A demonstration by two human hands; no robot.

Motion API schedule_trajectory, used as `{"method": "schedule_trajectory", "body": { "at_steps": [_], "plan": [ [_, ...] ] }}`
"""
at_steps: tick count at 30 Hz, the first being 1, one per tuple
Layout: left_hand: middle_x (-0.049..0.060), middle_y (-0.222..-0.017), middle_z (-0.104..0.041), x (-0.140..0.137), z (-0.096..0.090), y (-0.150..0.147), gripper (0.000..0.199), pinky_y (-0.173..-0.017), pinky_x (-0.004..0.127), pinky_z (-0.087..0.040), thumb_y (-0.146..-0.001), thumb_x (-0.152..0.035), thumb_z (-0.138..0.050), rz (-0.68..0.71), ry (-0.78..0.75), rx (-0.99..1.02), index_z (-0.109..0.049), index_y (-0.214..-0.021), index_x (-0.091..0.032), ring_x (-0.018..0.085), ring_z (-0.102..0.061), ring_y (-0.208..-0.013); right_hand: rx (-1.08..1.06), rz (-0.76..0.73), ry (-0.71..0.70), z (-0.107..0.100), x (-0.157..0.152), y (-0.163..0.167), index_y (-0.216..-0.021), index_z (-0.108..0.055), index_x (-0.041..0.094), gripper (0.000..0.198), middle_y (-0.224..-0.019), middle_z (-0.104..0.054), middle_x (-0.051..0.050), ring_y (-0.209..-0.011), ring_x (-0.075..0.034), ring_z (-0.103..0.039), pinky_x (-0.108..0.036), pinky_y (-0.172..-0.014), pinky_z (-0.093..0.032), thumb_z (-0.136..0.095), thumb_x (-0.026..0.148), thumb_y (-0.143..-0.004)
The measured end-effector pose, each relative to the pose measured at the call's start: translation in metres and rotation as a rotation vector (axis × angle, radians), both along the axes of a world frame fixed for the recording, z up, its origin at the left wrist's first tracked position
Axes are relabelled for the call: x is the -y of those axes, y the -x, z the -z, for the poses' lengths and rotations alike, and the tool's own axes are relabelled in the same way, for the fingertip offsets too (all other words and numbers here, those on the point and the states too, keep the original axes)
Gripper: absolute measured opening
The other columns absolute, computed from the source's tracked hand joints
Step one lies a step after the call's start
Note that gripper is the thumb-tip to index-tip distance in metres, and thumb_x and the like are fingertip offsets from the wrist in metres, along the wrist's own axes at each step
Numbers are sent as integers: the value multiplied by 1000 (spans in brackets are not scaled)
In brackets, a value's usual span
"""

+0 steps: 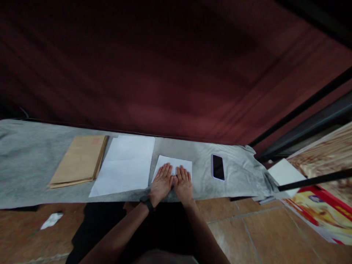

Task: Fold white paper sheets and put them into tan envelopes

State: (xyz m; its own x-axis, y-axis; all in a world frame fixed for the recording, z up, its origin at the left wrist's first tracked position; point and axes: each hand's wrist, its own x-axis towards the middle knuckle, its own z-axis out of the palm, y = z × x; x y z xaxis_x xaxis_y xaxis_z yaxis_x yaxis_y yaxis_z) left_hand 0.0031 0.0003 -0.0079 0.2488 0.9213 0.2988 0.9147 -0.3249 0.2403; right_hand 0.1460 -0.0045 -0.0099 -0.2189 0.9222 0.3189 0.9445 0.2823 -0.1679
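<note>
Here we have the left hand (161, 185) and right hand (183, 186) side by side, palms down, fingers straight, gripping nothing; they lie on the small white sheet (174, 165) at the near middle of the tabletop (24, 165), seemingly to press it flat. Left of it we spot larger white paper (126, 161), then a brown paper stack (78, 157), perhaps for easy reach; right, the phone (218, 167) sits apart, probably to leave working room.

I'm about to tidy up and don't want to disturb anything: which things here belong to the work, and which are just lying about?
Part of the work, as far as I can judge:
small white paper, under the left hand and right hand
large white sheets, probably
brown paper stack, possibly

Seemingly just lying about:
phone
red-and-yellow box
white scrap on the floor
</note>
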Motion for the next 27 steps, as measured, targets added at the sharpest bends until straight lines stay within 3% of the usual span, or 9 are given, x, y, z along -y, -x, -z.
{"method": "schedule_trajectory", "body": {
  "at_steps": [14,27],
  "plan": [
    [18,-155,-44,33,9,13,57,-121,46,-34,-101,-37,-36,-64,-90,31,-45,-148,-6,28,-35,-149,39,128,-161,17,9,-40,-152,-42,7,54,-150,-51,-20,-139,-31,-47,-50,-113,-35,-29,36,-108],
    [16,-154,-47,45,4,30,54,-118,47,-40,-101,-37,-38,17,3,17,-47,-147,-10,28,-39,-147,35,157,-173,23,10,-45,-150,-45,8,56,-148,-53,-20,-137,-32,-49,-48,-111,-36,-26,39,-107]
  ]
}}
